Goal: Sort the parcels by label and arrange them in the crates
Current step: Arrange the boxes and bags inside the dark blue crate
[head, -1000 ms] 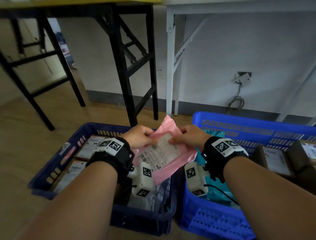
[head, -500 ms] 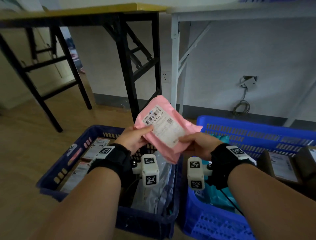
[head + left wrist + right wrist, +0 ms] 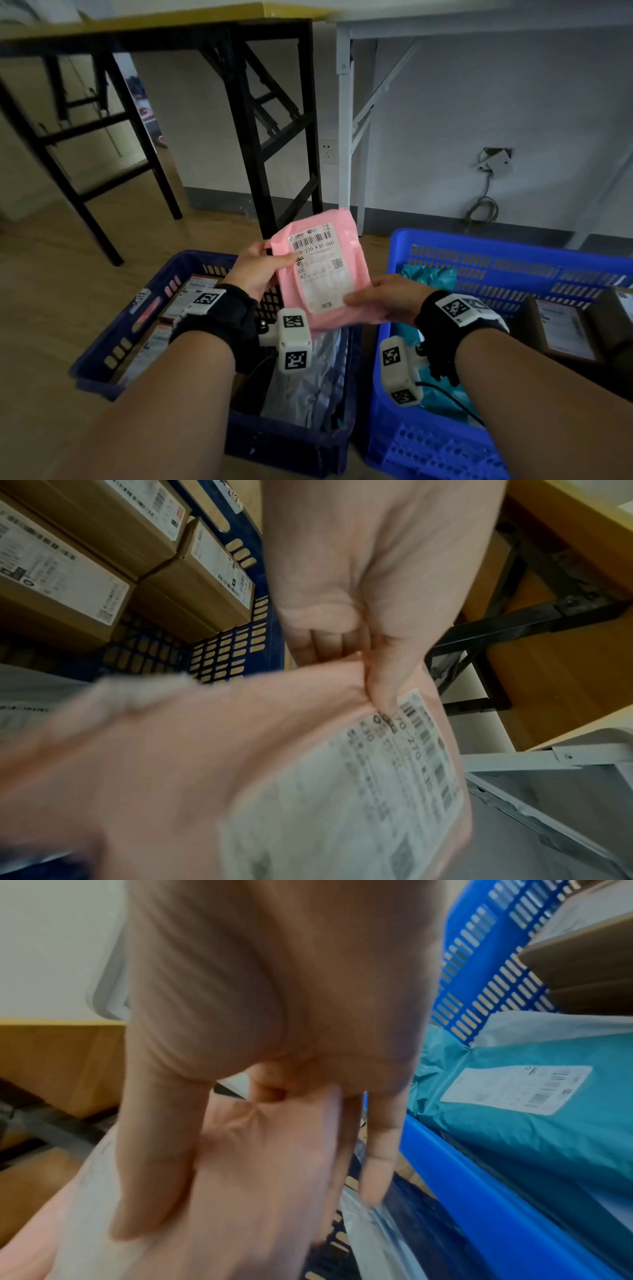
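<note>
The pink parcel [image 3: 320, 274] is pinched at its upper left edge by the left hand [image 3: 258, 270] and at its lower right by the right hand [image 3: 387, 301], held upright above the dark blue crate [image 3: 113, 346], its long axis vertical; the bright blue crate [image 3: 394, 428] is just beside the right hand.

left hand [image 3: 369, 588] pinches pink parcel [image 3: 205, 764] edge; cardboard boxes [image 3: 85, 569] in dark-blue crate [image 3: 219, 653].

Wooden floor [image 3: 61, 284], navy crate [image 3: 113, 342], blue crate [image 3: 513, 253]
</note>
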The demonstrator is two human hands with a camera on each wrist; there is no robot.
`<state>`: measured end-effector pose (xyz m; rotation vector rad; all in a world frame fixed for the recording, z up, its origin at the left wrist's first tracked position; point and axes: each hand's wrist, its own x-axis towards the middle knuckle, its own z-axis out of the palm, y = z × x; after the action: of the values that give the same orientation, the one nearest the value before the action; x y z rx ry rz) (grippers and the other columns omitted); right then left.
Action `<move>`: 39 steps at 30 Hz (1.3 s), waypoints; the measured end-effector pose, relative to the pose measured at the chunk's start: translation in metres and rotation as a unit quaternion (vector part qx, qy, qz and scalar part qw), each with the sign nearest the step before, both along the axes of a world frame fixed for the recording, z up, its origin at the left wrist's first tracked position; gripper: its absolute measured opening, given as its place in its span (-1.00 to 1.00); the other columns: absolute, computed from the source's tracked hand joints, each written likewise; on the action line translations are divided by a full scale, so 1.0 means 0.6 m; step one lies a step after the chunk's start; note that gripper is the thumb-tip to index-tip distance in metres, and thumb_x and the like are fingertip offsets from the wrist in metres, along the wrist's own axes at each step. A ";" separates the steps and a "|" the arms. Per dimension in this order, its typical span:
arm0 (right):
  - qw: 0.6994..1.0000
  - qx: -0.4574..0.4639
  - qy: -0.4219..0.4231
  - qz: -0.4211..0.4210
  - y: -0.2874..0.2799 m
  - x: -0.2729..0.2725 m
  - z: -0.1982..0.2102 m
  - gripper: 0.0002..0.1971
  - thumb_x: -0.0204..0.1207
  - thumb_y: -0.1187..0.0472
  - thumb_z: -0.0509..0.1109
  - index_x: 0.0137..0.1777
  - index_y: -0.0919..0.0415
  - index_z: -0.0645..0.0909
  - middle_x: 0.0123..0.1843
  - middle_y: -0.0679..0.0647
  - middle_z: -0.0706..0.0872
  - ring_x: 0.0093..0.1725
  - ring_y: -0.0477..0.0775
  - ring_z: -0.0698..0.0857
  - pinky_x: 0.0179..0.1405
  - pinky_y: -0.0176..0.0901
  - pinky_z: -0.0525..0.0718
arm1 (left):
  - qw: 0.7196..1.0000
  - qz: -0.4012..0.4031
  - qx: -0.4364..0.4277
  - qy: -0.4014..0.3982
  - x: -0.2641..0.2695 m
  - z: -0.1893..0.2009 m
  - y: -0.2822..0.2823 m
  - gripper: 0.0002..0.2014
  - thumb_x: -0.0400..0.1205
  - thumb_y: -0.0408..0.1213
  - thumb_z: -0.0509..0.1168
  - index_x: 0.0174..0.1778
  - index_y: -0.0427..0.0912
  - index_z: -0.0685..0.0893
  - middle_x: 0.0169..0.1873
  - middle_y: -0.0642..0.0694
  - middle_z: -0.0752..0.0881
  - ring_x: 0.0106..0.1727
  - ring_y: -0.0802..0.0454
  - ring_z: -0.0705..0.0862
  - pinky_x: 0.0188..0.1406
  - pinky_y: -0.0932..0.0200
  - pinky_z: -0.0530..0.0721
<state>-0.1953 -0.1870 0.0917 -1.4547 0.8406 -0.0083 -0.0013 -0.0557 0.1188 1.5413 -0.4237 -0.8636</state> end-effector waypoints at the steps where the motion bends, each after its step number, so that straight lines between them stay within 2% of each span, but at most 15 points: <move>1: 1.000 0.015 0.000 0.018 0.004 0.004 -0.002 -0.56 0.28 0.18 0.66 0.16 0.26 0.71 0.13 0.14 0.81 0.16 0.18 0.76 0.29 0.10 0.67 | 1.000 -0.004 0.001 -0.001 -0.001 0.000 -0.001 -0.67 0.52 -0.46 0.44 0.14 -0.11 0.59 0.00 -0.13 0.81 0.03 -0.09 0.80 -0.10 0.02 0.74; 4: 0.999 0.045 -0.018 -0.003 0.016 0.013 -0.001 -0.61 0.40 0.33 0.56 0.24 0.31 0.66 0.13 0.21 0.80 0.15 0.23 0.77 0.23 0.13 0.70 | 1.000 -0.025 0.010 -0.007 -0.007 -0.001 -0.003 -0.69 0.52 -0.40 0.46 0.15 -0.13 0.63 0.00 -0.15 0.82 0.04 -0.13 0.80 0.06 -0.10 0.74; 7: 0.997 0.055 -0.038 -0.044 0.021 0.019 0.001 -0.64 0.46 0.41 0.49 0.27 0.37 0.62 0.18 0.29 0.77 0.19 0.28 0.74 0.17 0.12 0.72 | 0.998 -0.059 0.029 -0.003 -0.014 -0.001 -0.001 -0.72 0.55 -0.37 0.44 0.18 -0.21 0.68 0.01 -0.17 0.83 0.05 -0.15 0.80 0.15 -0.15 0.72; 13: 0.996 0.063 -0.038 -0.059 0.021 0.020 0.002 -0.62 0.49 0.42 0.46 0.31 0.39 0.59 0.21 0.28 0.75 0.14 0.24 0.75 0.01 -0.01 0.74 | 0.984 -0.143 0.109 0.005 -0.024 -0.016 0.014 -0.69 0.53 -0.45 0.43 0.20 -0.28 0.70 0.08 -0.25 0.80 0.14 -0.21 0.76 0.26 -0.19 0.65; 18: 0.996 0.065 -0.036 -0.057 0.021 0.021 0.002 -0.63 0.50 0.42 0.45 0.31 0.37 0.59 0.21 0.28 0.75 0.18 0.25 0.74 0.02 -0.01 0.74 | 0.983 -0.138 0.120 0.005 -0.018 -0.020 0.014 -0.66 0.50 -0.42 0.46 0.21 -0.29 0.70 0.05 -0.24 0.81 0.12 -0.20 0.78 0.26 -0.21 0.66; 21: 0.996 0.072 -0.030 -0.051 0.022 0.027 0.000 -0.66 0.52 0.41 0.43 0.30 0.36 0.60 0.18 0.26 0.76 0.08 0.20 0.77 -0.02 -0.02 0.75 | 0.983 -0.134 0.125 0.011 -0.017 -0.023 0.017 -0.66 0.49 -0.41 0.48 0.19 -0.29 0.71 0.02 -0.23 0.82 0.09 -0.19 0.79 0.23 -0.18 0.68; 22: 0.996 0.075 -0.026 -0.051 0.022 0.028 -0.001 -0.68 0.55 0.42 0.40 0.30 0.35 0.60 0.20 0.27 0.76 0.08 0.20 0.76 0.03 0.02 0.75 | 0.983 -0.132 0.126 0.009 -0.017 -0.025 0.018 -0.68 0.49 -0.41 0.47 0.17 -0.28 0.72 0.01 -0.23 0.82 0.08 -0.19 0.79 0.22 -0.17 0.69; 25: 0.995 0.082 -0.018 -0.046 0.025 0.044 -0.011 -0.69 0.58 0.43 0.34 0.32 0.32 0.59 0.27 0.30 0.72 0.27 0.30 0.69 0.32 0.25 0.62 | 0.984 -0.121 0.132 0.001 -0.012 -0.030 0.024 -0.71 0.49 -0.39 0.49 0.13 -0.27 0.74 -0.01 -0.21 0.83 0.08 -0.19 0.79 0.25 -0.20 0.67; 29: 0.997 0.071 0.002 -0.006 0.038 0.071 -0.020 -0.73 0.57 0.35 0.38 0.26 0.21 0.62 0.28 0.24 0.72 0.31 0.29 0.66 0.37 0.30 0.57 | 0.983 -0.105 0.148 -0.008 0.012 -0.039 0.043 -0.76 0.51 -0.38 0.48 0.08 -0.26 0.75 0.01 -0.22 0.83 0.11 -0.20 0.78 0.29 -0.22 0.65; 31: 0.998 0.057 0.019 0.024 0.046 0.084 -0.022 -0.69 0.57 0.29 0.41 0.30 0.21 0.60 0.28 0.25 0.72 0.23 0.25 0.70 0.21 0.17 0.69 | 0.982 -0.100 0.159 -0.013 0.033 -0.045 0.057 -0.73 0.45 -0.31 0.54 0.05 -0.27 0.77 0.04 -0.28 0.81 0.14 -0.26 0.76 0.30 -0.25 0.63; 32: 0.998 0.047 0.027 0.035 0.050 0.092 -0.022 -0.67 0.56 0.27 0.42 0.32 0.21 0.59 0.26 0.24 0.73 0.13 0.21 0.73 0.05 0.07 0.73 | 0.979 -0.102 0.174 -0.017 0.049 -0.054 0.063 -0.60 0.34 -0.21 0.62 0.05 -0.27 0.77 0.06 -0.33 0.79 0.16 -0.31 0.75 0.30 -0.30 0.62; 34: 0.998 0.007 0.041 0.051 0.060 0.114 -0.022 -0.67 0.54 0.20 0.45 0.29 0.20 0.61 0.17 0.20 0.77 -0.08 0.09 0.72 -0.21 -0.12 0.67 | 0.974 -0.106 0.197 -0.017 0.090 -0.085 0.078 -0.35 0.15 -0.06 0.71 0.11 -0.26 0.76 0.13 -0.44 0.74 0.19 -0.40 0.72 0.29 -0.39 0.59; 37: 0.993 -0.064 0.068 0.078 0.086 0.158 -0.029 -0.73 0.50 0.11 0.47 0.16 0.19 0.68 -0.09 0.09 0.75 -0.31 -0.01 0.58 -0.38 -0.23 0.47 | 0.968 -0.085 0.237 -0.021 0.115 -0.090 0.113 -0.46 0.27 -0.14 0.58 0.15 -0.23 0.71 0.16 -0.49 0.71 0.19 -0.43 0.70 0.27 -0.42 0.59; 39: 0.990 -0.065 0.081 0.092 0.111 0.189 -0.043 -0.77 0.52 0.12 0.46 0.10 0.23 0.69 -0.26 0.07 0.69 -0.42 -0.03 0.52 -0.50 -0.24 0.42 | 0.960 -0.054 0.270 -0.049 0.129 -0.088 0.138 -0.69 0.48 -0.25 0.47 0.12 -0.25 0.71 0.07 -0.43 0.76 0.09 -0.35 0.76 0.16 -0.20 0.71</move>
<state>-0.0817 -0.1205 0.0660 -1.6683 0.8464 0.2000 0.0759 0.0273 0.0662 2.0836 -0.3622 -1.0475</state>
